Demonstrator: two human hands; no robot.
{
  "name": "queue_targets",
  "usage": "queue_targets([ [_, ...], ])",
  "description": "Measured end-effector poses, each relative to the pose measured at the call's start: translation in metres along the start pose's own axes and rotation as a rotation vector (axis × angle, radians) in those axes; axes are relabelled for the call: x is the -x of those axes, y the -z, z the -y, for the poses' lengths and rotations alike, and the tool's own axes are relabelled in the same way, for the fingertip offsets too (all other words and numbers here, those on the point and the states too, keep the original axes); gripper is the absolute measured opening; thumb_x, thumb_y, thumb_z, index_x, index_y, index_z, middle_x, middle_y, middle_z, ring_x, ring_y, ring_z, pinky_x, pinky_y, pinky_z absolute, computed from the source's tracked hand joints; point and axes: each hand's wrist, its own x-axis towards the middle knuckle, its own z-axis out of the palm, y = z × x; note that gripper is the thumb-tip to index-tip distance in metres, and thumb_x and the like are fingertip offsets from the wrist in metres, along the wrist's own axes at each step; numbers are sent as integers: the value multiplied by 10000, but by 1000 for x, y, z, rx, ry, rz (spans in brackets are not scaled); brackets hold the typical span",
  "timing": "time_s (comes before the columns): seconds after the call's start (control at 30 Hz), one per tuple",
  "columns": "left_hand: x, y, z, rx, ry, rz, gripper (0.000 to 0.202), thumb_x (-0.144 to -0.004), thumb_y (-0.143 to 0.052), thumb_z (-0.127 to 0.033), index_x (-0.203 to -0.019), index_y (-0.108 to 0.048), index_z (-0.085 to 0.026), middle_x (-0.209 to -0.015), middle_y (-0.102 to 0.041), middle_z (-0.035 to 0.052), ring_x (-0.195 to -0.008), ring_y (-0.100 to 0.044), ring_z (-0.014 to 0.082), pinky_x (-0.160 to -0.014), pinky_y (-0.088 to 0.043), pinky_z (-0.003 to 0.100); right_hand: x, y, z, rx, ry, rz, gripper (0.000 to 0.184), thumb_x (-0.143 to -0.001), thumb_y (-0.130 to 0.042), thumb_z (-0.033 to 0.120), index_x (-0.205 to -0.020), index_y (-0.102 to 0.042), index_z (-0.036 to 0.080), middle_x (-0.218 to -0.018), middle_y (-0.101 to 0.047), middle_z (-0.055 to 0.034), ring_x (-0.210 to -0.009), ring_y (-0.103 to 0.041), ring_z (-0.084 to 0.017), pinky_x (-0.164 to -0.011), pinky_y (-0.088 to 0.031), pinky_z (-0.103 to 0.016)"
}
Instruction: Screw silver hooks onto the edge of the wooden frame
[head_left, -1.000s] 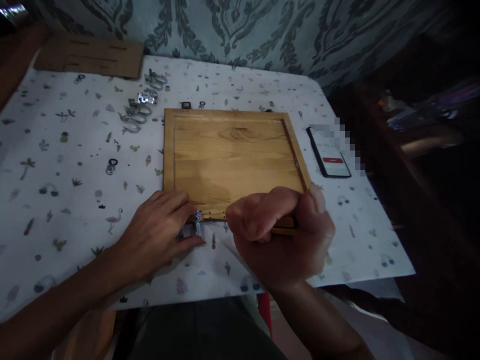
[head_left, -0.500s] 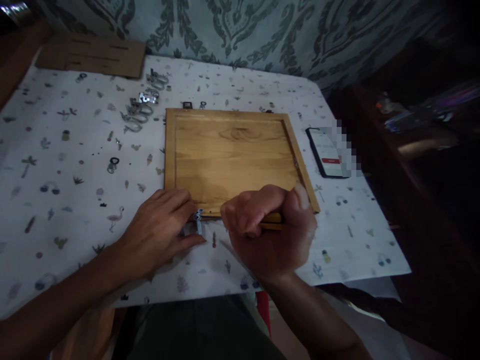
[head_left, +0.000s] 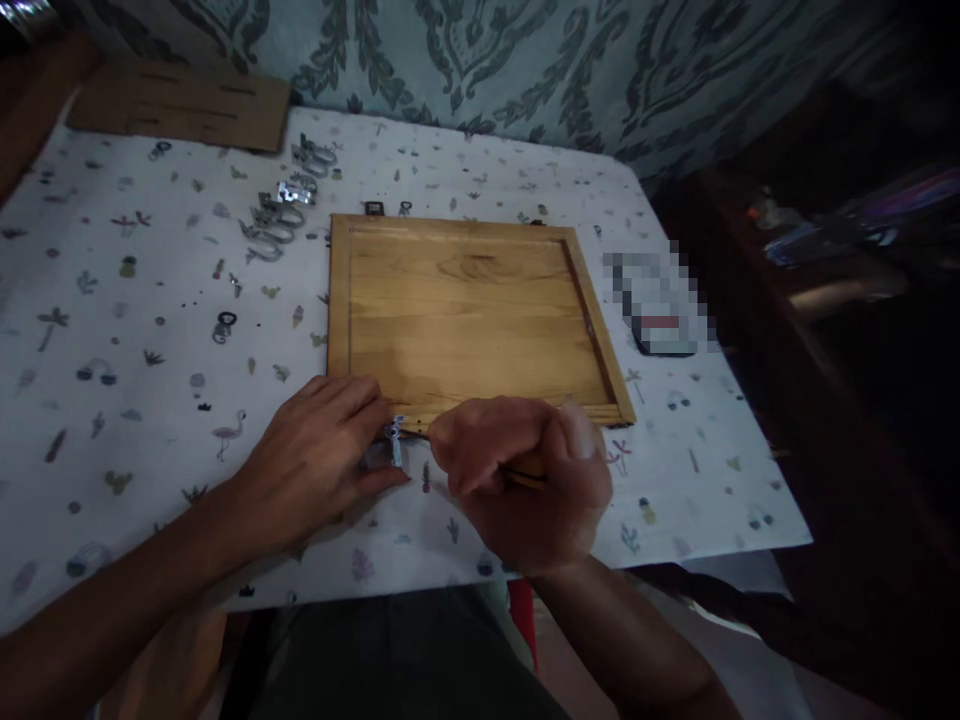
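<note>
A square wooden panel (head_left: 465,310) with a raised frame lies flat on the patterned tablecloth (head_left: 135,400). My left hand (head_left: 319,460) presses a small metal hinge (head_left: 394,440) against the panel's near edge, fingers closed round it. My right hand (head_left: 521,480) is closed in a fist round a yellow-handled tool (head_left: 525,472), whose thin tip points left toward the hinge. Most of the tool is hidden inside the fist.
Several metal hinges (head_left: 281,210) lie in a row at the panel's upper left. A brown cardboard piece (head_left: 180,100) lies at the table's far left. A phone (head_left: 664,310) rests to the right of the panel. The table's right edge drops into a dark area.
My right hand has moved left and down along the panel's near edge, bringing the tool closer to the hinge. My left hand has stayed on the hinge.
</note>
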Motion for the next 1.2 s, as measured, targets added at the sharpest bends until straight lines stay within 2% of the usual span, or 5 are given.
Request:
queue_targets([
  [0.2, 1, -4, 4, -31, -20, -10, 369, -972, -564, -546, -959, -667, -192, -904, -630, 41, -835, -599, 227, -738, -471, 382, -3, 5, 2, -46, -42, 3, 514, -1016, -453, 382, -570, -629, 197, -440, -342, 47, -381, -300, -83, -420, -283, -251],
  [0.43, -1, -2, 6, 28, -41, 17, 353, -975, -571, -519, -925, -633, -174, -901, -604, 45, -850, -596, 232, -756, -472, 390, -1, 1, -2, -17, -24, 2, 571, -1024, -454, 481, -556, -606, 192, -425, -305, 57, -377, -288, -77, -419, -275, -244],
  [0.7, -2, 0, 4, 37, -29, 24, 281, -931, -659, -458, -924, -629, -178, -914, -612, 38, -858, -598, 230, -762, -467, 379, 1, -1, -2, -25, -58, -85, 579, -1015, -464, 476, -537, -623, 190, -417, -283, 60, -374, -236, -78, -408, -244, -249],
  [0.97, -2, -2, 5, 4, -55, 13, 289, -936, -653, -465, -910, -621, -180, -894, -606, 42, -835, -594, 236, -743, -470, 390, 1, 0, -1, -3, -46, -22, 535, -1013, -463, 447, -568, -621, 195, -426, -301, 63, -374, -285, -72, -424, -279, -236],
  [1.2, -2, -3, 5, -6, -57, -8, 280, -915, -686, -454, -921, -629, -179, -894, -620, 46, -835, -607, 240, -732, -473, 385, 3, 2, 0, -27, -53, -42, 510, -1017, -429, 398, -606, -652, 194, -447, -315, 56, -385, -296, -81, -416, -266, -245],
])
